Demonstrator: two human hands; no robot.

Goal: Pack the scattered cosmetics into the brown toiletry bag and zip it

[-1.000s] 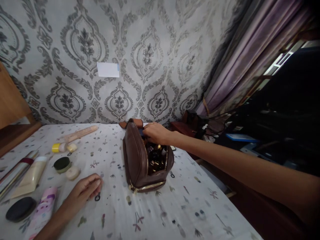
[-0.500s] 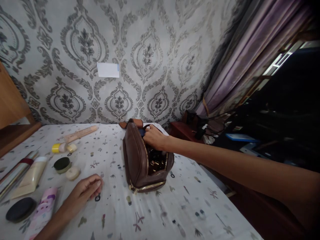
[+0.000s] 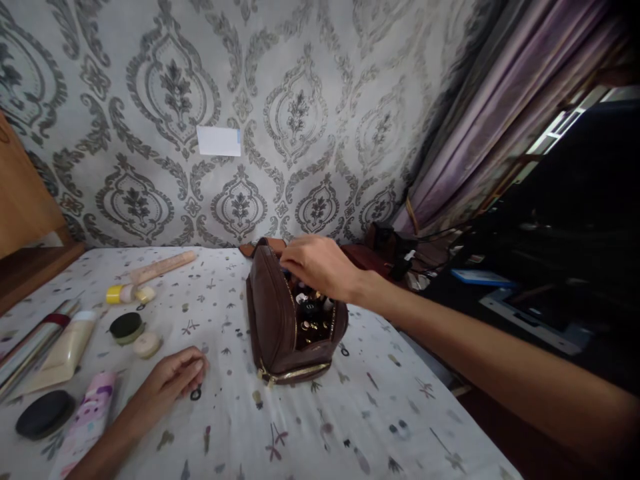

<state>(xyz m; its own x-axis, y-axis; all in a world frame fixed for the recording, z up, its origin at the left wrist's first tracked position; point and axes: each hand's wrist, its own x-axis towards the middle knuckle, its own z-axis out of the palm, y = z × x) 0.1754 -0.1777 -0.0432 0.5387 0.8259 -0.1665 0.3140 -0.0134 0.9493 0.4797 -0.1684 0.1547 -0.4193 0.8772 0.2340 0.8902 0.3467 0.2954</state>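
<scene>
A brown makeup bag point(image 3: 273, 313) stands on the patterned cloth with its gold zip undone. Inside it are several small dark, white and gold-coloured items point(image 3: 313, 313). Over the rear of the opening is my right hand point(image 3: 320, 263), its fingers bent down and pinched together. What the fingertips hold, if anything, is hidden; a bit of blue shows just under them. My left hand point(image 3: 175, 373) rests on the cloth left of the bag, loosely closed with the thumb against the fingers and nothing visible in it. Near it lie a round cream-coloured sponge or pot point(image 3: 147, 345) and a dark-lidded jar point(image 3: 127, 327).
Along the left lie a pink tube point(image 3: 93, 403), a black round case point(image 3: 45, 415), a cream tube point(image 3: 70, 347), a yellow-capped bottle point(image 3: 120, 294) and a long peach tube point(image 3: 165, 267). A wooden cabinet point(image 3: 30, 193) borders the left; a dark table with cables is right.
My right hand has risen from inside the bag to above its opening, uncovering more of the contents. My left hand stays in place.
</scene>
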